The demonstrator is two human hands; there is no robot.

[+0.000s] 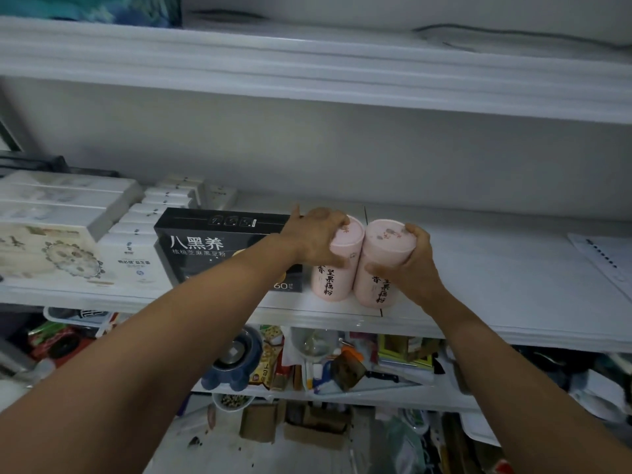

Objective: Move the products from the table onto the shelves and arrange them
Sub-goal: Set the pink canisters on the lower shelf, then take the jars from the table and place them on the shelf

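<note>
Two pink canisters stand upright and touching on the middle shelf (pixel 496 285), just right of the black box (pixel 205 241). The left pink canister (pixel 330 280) sits right beside the box, the right pink canister (pixel 378 282) one further out.

Left hand (pixel 316 239) is curled over the left one's lid and upper wall. Right hand (pixel 407 265) is wrapped round the right one's top rim.

They're probably light, stiff paper tubes with smooth sides. The lids could slip off, so it's better to hold the wall below the lid.

White boxes (pixel 136 234) are stacked left of the black box. A paper sheet (pixel 602 258) lies far right of it.
</note>
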